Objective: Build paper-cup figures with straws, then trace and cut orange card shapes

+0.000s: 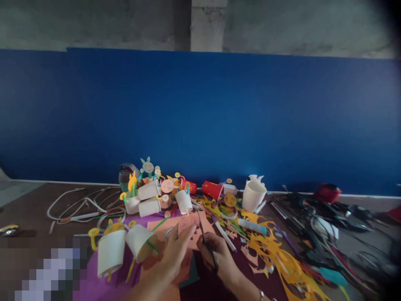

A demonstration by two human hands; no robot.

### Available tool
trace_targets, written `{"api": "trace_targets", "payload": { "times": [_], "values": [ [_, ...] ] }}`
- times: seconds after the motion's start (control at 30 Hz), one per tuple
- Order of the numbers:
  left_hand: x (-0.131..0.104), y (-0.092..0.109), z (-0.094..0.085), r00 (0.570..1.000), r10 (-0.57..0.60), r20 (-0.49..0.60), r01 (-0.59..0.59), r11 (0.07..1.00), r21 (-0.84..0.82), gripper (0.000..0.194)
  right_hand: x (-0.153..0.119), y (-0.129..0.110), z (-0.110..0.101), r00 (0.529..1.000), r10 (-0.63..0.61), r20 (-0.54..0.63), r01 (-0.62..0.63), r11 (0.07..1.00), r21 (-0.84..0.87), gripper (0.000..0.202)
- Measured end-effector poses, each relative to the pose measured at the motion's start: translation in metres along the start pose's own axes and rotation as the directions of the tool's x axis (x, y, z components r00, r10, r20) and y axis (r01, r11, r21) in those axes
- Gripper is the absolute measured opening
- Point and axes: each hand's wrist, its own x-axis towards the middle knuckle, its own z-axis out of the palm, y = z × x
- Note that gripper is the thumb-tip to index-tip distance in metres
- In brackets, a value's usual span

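Near the middle of the table, my left hand pinches a small piece of pink paper with circles drawn on it. Dark-handled scissors are gripped in my right hand, their blades pointing up beside the paper's right edge. Under and behind the hands lie larger salmon paper sheets. Two white paper cups with paper and pipe-cleaner parts are to the left of my left hand. A white marker lies just right of the scissors.
More decorated cups and red cups lie along the back. Yellow paper scraps and a glue stick spread to the right, beside tangled black cables. White cables loop at the left. A blue partition stands behind.
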Motion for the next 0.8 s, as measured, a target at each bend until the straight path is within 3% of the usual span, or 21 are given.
{"api": "trace_targets", "payload": {
  "times": [0.17, 0.5, 0.8],
  "values": [
    [-0.001, 0.007, 0.002, 1.0, -0.015, 0.005, 0.014, 0.993, 0.12, 0.034, 0.0, 0.003, -0.001, 1.0, -0.01, -0.004, 0.01, 1.0, -0.017, 0.039],
    [-0.004, 0.025, 0.008, 0.997, -0.023, 0.07, 0.023, 1.0, 0.008, 0.035, 0.0, -0.004, -0.002, 1.0, 0.024, -0.016, -0.024, 1.0, -0.018, 0.04],
    [-0.01, 0.021, 0.008, 0.992, -0.126, -0.018, 0.125, 0.991, -0.055, 0.048, 0.0, -0.006, 0.001, 0.999, 0.037, 0.005, -0.037, 0.999, 0.002, 0.039]
  ]
}}
